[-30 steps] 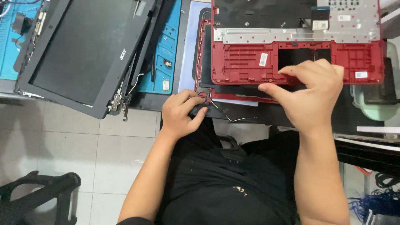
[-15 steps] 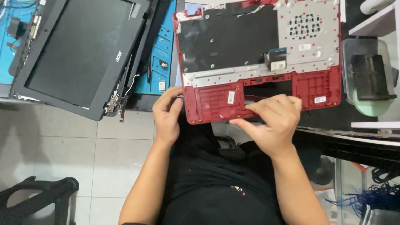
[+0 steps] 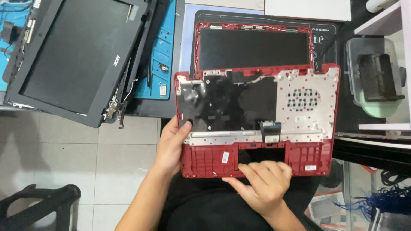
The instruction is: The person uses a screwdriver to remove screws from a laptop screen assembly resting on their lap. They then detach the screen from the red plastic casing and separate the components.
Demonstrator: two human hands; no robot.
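Head view: left hand point(image 3: 171, 145) pinches the red case point(image 3: 257, 119) at its 9 o'clock edge, right hand point(image 3: 265, 182) grips 6 o'clock over the lap — loosely held, it could tip and strain the ribbon connector point(image 3: 269, 128).

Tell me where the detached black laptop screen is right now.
In the head view the black laptop screen lies tilted at the upper left, partly over the blue mat, left of the red palmrest cover held by the left hand and right hand.

The red palmrest shell point(image 3: 205, 160) looks like matt plastic (its keyboard backing plate point(image 3: 304, 109) dull silvery metal); the floor tiles point(image 3: 64, 149) are smooth.
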